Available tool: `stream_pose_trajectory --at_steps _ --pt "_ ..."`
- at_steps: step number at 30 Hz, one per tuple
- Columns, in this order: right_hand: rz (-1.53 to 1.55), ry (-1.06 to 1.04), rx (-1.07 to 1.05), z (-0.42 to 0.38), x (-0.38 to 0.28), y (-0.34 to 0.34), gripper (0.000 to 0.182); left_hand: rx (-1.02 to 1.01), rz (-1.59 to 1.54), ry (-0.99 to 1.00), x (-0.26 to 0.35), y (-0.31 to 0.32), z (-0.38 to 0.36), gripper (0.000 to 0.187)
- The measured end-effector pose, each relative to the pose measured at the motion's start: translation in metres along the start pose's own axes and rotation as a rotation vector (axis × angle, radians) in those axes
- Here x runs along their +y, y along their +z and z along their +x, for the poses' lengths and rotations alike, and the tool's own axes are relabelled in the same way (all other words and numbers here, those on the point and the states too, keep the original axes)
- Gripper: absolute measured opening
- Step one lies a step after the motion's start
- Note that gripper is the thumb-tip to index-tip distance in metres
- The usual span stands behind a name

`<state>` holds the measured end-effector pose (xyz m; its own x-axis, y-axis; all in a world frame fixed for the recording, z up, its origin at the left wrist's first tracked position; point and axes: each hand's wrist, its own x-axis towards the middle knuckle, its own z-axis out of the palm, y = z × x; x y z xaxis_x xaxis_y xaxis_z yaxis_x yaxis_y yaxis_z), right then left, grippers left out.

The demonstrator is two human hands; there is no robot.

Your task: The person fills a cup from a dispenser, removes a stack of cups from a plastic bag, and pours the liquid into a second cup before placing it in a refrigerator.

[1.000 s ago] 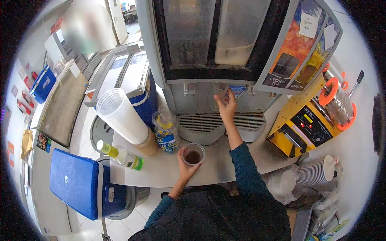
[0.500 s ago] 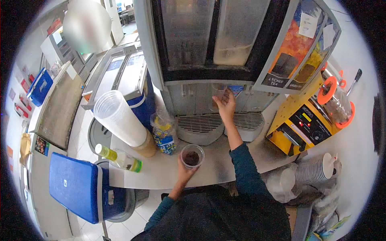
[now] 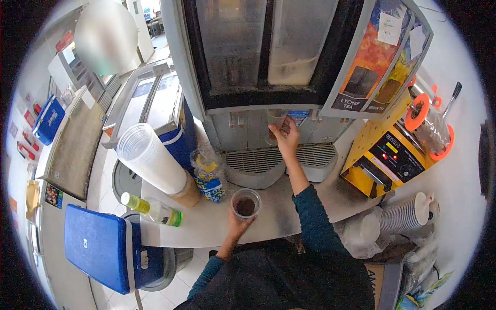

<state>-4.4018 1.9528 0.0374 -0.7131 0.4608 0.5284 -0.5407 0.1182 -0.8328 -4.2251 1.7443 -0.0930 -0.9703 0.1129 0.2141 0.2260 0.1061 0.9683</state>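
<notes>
My left hand (image 3: pixel 238 225) is wrapped round a clear plastic cup (image 3: pixel 253 194) with dark brown contents, held upright over the counter. My right hand (image 3: pixel 287 139) grips a second clear plastic cup (image 3: pixel 276 122) under the front of a drink dispenser (image 3: pixel 222 100). Brownish contents show in this cup, though my fingers cover part of it. Below it sit two drip trays (image 3: pixel 257 174) with slotted grilles.
On the counter (image 3: pixel 201 226) to the left stand a tall stack of clear cups (image 3: pixel 150 155), a blue-and-yellow plastic packet (image 3: pixel 208 186) and a green-capped bottle (image 3: pixel 152 209). A yellow cup-sealing machine (image 3: pixel 380 155) is at right, above stacked cups (image 3: pixel 405 214). A blue cooler (image 3: pixel 98 248) stands lower left.
The view has shifted slightly. Both hands keep their grip on their cups in nearly the same places. The pale contents in the dispenser's right tank show a different surface line.
</notes>
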Motion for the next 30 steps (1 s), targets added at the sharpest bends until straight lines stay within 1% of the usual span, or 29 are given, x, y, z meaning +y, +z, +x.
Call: stream_pose_trajectory --at_steps 5,14,16,19,20,23,26,28,30 --pt "-0.018 0.024 -0.022 -0.001 -0.004 0.000 0.047 -0.013 0.002 -0.013 0.002 -0.001 0.000 0.087" --pt "0.101 0.028 -0.004 -0.003 -0.007 0.004 0.047 -0.045 -0.047 -0.055 -0.007 -0.003 0.000 0.087" --pt "0.062 0.023 -0.011 -0.001 -0.002 0.002 0.046 -0.062 -0.060 -0.079 -0.003 -0.002 0.001 0.087" --pt "-0.016 0.010 -0.016 0.000 0.006 -0.002 0.045 -0.022 -0.025 -0.016 0.001 -0.002 0.001 0.088" --pt "-0.045 0.004 -0.016 0.001 0.004 -0.002 0.045 -0.030 -0.058 -0.028 0.005 -0.002 0.002 0.089" --pt "-0.047 -0.034 -0.001 0.000 -0.002 0.000 0.044 -0.051 -0.116 -0.040 0.010 -0.002 0.002 0.091" --pt "0.001 0.053 -0.038 0.001 -0.007 -0.001 0.045 -0.053 -0.077 0.006 0.006 -0.002 0.004 0.096" --pt "0.013 0.040 -0.032 0.000 -0.008 0.000 0.046 -0.055 -0.032 0.040 0.012 -0.003 0.004 0.098" --pt "0.036 0.013 -0.028 0.001 -0.008 0.001 0.046 0.018 -0.109 0.031 0.016 0.000 0.005 0.093"
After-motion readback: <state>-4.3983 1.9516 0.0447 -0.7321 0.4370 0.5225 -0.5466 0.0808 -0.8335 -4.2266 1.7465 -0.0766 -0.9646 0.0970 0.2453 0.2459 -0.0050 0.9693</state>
